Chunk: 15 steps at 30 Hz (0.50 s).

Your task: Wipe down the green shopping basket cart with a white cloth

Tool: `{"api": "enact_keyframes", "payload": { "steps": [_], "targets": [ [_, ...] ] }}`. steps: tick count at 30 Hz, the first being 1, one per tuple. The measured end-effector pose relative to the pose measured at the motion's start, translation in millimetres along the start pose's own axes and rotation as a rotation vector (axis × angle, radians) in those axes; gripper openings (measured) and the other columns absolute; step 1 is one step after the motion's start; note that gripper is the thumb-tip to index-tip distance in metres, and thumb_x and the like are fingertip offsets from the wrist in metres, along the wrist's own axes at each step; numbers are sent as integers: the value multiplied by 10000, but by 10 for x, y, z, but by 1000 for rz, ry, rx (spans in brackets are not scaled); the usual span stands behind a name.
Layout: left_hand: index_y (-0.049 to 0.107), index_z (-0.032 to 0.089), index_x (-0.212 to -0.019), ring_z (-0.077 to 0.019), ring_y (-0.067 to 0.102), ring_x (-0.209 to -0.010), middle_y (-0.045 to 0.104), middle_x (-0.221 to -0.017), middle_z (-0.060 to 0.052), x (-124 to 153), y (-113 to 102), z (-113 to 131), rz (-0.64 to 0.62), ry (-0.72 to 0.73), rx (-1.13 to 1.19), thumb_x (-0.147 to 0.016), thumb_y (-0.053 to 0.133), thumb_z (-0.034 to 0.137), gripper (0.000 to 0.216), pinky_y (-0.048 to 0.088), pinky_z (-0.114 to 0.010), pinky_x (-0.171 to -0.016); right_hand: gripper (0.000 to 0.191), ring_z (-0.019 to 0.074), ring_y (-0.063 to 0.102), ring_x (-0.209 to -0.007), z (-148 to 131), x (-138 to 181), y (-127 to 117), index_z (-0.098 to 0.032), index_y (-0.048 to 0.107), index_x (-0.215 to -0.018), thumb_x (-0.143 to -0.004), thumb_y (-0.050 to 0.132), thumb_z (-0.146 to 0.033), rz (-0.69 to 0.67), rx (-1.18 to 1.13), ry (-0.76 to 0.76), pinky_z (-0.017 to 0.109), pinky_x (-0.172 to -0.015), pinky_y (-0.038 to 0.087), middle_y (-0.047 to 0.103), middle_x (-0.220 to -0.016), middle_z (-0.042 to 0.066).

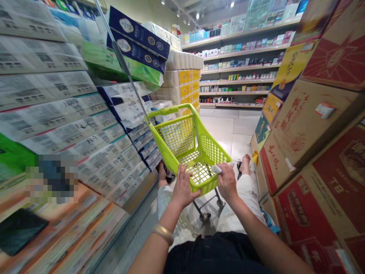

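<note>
A lime-green shopping cart [211, 146] with a lattice plastic basket stands tilted between my legs. At its near left corner, my left hand [184, 188] grips the rim, the fingers over the edge and the thumb on the outer side. My right hand [227, 182] is closed around a crumpled white wipe or tissue [217, 168] and presses it against the near right rim. Nothing lies in the basket. A long metal pole [125, 64] rises from the cart's left side towards the upper left.
Stacked white packs [85, 129] line the left side. A dark phone-like slab [23, 230] lies on orange-edged packs. Large cardboard cartons [310, 129] rise close on the right. Shelves [242, 68] of small goods stand at the back, beyond the tiled floor [219, 125].
</note>
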State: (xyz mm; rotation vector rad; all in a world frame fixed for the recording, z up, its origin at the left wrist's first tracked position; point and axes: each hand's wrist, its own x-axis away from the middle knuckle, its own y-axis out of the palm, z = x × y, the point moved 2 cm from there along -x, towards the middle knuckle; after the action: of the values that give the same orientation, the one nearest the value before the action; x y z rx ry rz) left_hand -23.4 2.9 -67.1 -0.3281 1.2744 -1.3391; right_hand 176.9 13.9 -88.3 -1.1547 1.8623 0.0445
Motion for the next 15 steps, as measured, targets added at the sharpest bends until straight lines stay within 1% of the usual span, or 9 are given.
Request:
{"api": "enact_keyframes", "payload": {
  "steps": [2,4,6,7,9,12,14,15],
  "targets": [
    [443,210,-1026,-383,156,-1433,340,-1447,-147,10,1,-12,10,9,-1,-594,739,257,526,285,-577,-1122,298,236,507,-1150,-264,140,88,-208,596,-1074,-850,416,-127,-115,-25,-83,488,-1087,288,640,-1081,66],
    [447,205,-1037,-388,152,-1433,339,-1449,-160,22,-5,-32,14,34,-8,-604,729,277,522,289,-579,-1117,315,222,500,-1171,-480,244,135,-220,593,-1107,-854,428,-128,-240,-64,-177,463,-1102,275,632,-1119,58],
    [452,201,-1040,-390,154,-1431,338,-1450,-165,32,-17,-50,11,57,-13,-617,721,289,509,292,-579,-1114,329,212,513,-1160,-545,262,124,-233,591,-1132,-859,436,-134,-336,-91,-252,437,-1091,303,632,-1129,55],
    [454,201,-1036,-389,158,-1430,339,-1449,-163,35,-24,-57,9,59,-12,-620,721,287,502,294,-578,-1114,333,210,525,-1143,-507,234,98,-234,591,-1138,-860,437,-136,-353,-93,-269,430,-1078,324,635,-1122,57],
    [457,206,-1021,-384,163,-1429,348,-1444,-155,38,-38,-60,5,45,-6,-615,733,273,495,296,-575,-1118,328,216,545,-1106,-318,126,21,-230,593,-1135,-862,436,-138,-315,-70,-248,434,-1055,355,644,-1097,64],
    [459,212,-1002,-378,159,-1431,358,-1438,-140,33,-46,-41,1,20,10,-598,749,256,499,295,-574,-1123,306,231,553,-1085,32,-46,-91,-221,596,-1101,-862,423,-143,-146,-16,-112,468,-1052,353,645,-1074,72],
    [461,213,-996,-376,158,-1432,361,-1436,-137,29,-42,-22,9,17,16,-597,747,250,493,296,-580,-1121,292,237,542,-1100,130,-77,-107,-216,598,-1076,-858,417,-145,-78,-7,-46,482,-1060,341,640,-1074,75],
    [461,213,-995,-376,159,-1432,361,-1436,-137,28,-39,-16,16,16,17,-597,745,249,491,298,-582,-1119,287,239,534,-1109,116,-59,-93,-213,599,-1066,-856,416,-143,-64,-10,-29,487,-1065,333,636,-1074,76]
  ]
}}
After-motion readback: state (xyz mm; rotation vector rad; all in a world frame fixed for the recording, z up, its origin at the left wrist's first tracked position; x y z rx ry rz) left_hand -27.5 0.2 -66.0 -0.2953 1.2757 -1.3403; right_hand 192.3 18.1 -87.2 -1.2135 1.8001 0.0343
